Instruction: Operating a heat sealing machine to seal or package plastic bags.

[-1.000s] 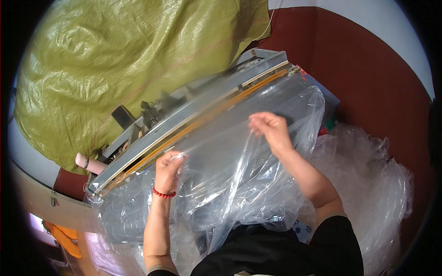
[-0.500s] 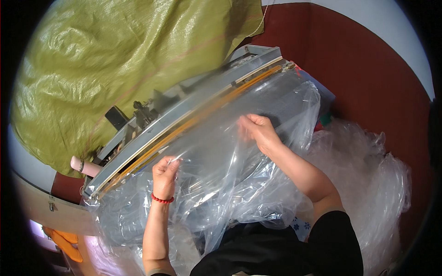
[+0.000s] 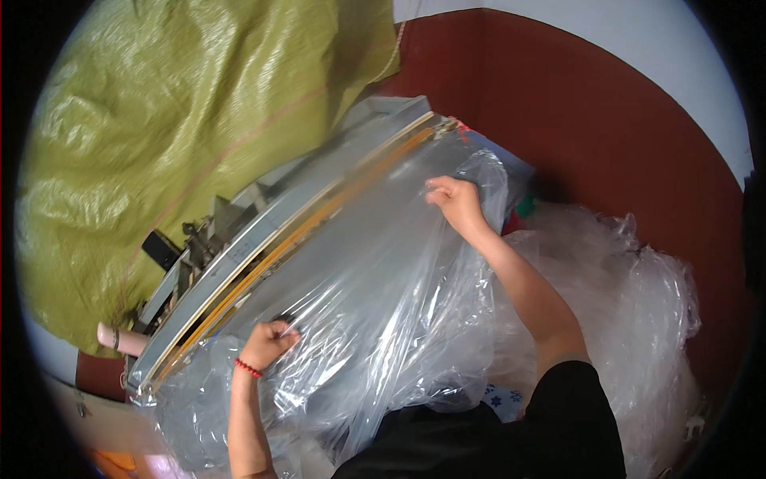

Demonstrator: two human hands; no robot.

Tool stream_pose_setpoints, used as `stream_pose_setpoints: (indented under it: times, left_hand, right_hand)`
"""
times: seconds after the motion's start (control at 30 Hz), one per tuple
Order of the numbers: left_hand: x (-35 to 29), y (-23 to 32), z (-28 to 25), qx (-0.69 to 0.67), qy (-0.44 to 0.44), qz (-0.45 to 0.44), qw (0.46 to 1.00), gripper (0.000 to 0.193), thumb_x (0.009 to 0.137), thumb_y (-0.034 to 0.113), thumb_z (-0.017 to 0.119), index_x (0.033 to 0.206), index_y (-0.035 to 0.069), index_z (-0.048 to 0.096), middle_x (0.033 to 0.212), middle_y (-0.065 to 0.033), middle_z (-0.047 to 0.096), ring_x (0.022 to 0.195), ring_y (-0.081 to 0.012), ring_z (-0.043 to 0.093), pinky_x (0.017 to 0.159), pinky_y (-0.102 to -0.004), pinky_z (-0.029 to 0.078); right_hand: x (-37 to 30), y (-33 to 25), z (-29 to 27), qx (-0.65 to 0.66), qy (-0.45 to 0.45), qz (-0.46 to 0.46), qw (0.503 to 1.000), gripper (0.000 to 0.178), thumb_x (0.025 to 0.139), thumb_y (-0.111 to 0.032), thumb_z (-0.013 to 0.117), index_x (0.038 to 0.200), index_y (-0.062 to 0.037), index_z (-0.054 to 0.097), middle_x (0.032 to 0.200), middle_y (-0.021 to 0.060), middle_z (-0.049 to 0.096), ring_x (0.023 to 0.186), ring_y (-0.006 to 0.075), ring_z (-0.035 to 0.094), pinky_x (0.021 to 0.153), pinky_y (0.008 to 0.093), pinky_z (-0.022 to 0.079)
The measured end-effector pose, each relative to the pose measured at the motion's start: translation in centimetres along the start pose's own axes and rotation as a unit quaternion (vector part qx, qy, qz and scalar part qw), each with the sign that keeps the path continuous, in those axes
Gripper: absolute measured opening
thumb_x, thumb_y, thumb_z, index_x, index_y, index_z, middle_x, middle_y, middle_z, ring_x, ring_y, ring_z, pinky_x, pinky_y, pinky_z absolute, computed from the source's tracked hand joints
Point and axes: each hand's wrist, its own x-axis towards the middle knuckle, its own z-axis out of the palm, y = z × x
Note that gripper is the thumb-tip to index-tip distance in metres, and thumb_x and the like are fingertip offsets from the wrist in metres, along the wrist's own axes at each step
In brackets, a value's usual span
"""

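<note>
A sheet of clear plastic film (image 3: pixel 415 319) lies in folds across the work surface in front of me and hangs toward my lap. At its lower left, my left hand (image 3: pixel 270 343), with a red bead bracelet on the wrist, pinches the film between thumb and fingers. Farther up and to the right, my right hand (image 3: pixel 456 201) is closed on the film with bent fingers. Between the two hands the film is stretched in shiny creases. Beyond them runs a long grey metal machine (image 3: pixel 271 209) with an orange strip (image 3: pixel 319 214) along its near side.
Yellow-green woven sheeting (image 3: pixel 199 104) hangs behind the machine. A black phone-like object (image 3: pixel 161 250) and a pink cylinder (image 3: pixel 122 341) sit at its left end. More clear film (image 3: pixel 606 319) is heaped on the right, before a dark red and white wall (image 3: pixel 574 120).
My hands have moved farther apart, the left one down and the right one up and to the right. The film between them is spread wider. The whole view has shifted a little.
</note>
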Motion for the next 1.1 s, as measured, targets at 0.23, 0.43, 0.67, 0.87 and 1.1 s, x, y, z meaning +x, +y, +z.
stream_pose_setpoints:
  times: [0.23,0.43,0.67,0.87,1.1]
  left_hand:
    - [-1.1,0.3,-0.3,-0.127,-0.005,-0.090,0.988,0.015,0.075,0.007,0.065,0.066,0.001,0.055,0.055,-0.0015,0.055,0.048,-0.0071,0.051,0.044,-0.0205,0.039]
    - [-0.9,0.4,0.3,-0.101,-0.002,-0.084,0.991,0.012,0.073,0.004,0.067,0.070,0.001,0.056,0.057,-0.0008,0.055,0.047,-0.0066,0.051,0.044,-0.0205,0.039]
    - [-7.2,-1.9,-0.7,-0.074,-0.012,-0.073,0.994,0.011,0.072,0.005,0.064,0.081,0.001,0.060,0.062,-0.0001,0.057,0.048,-0.0045,0.046,0.044,-0.0203,0.038]
    - [-25.0,-8.8,-7.3,-0.093,0.013,-0.298,0.950,0.013,0.073,-0.005,0.054,0.080,0.002,0.062,0.063,-0.0050,0.060,0.051,-0.0103,0.055,0.045,-0.0229,0.042]
    - [-40.6,-7.8,-17.6,0.277,0.420,-0.304,0.809,0.013,0.071,-0.005,0.054,0.083,0.001,0.056,0.076,-0.0074,0.059,0.071,-0.0139,0.056,0.062,-0.0282,0.044]
  right_hand:
    - [4.2,5.1,-6.8,-0.435,0.168,-0.030,0.884,0.013,0.068,-0.019,0.066,0.067,-0.0068,0.062,0.074,0.0104,0.060,0.072,0.0283,0.058,0.065,0.0368,0.046]
    - [6.5,6.3,-7.8,-0.455,0.183,0.056,0.869,0.022,0.069,-0.024,0.067,0.078,-0.0038,0.062,0.092,0.0120,0.057,0.095,0.0304,0.052,0.076,0.0397,0.045]
    - [7.8,7.6,-6.8,-0.468,0.163,0.064,0.866,0.026,0.070,-0.025,0.066,0.084,-0.0033,0.061,0.093,0.0124,0.057,0.096,0.0299,0.052,0.076,0.0418,0.046]
    - [11.0,9.2,-6.2,-0.599,0.086,0.214,0.767,0.034,0.081,-0.039,0.050,0.089,-0.0079,0.061,0.089,0.0107,0.060,0.082,0.0270,0.060,0.068,0.0401,0.049]
    - [8.8,8.7,-4.8,-0.612,0.143,0.104,0.771,0.027,0.085,-0.030,0.046,0.097,-0.0061,0.052,0.098,0.0147,0.056,0.089,0.0344,0.057,0.070,0.0459,0.048]
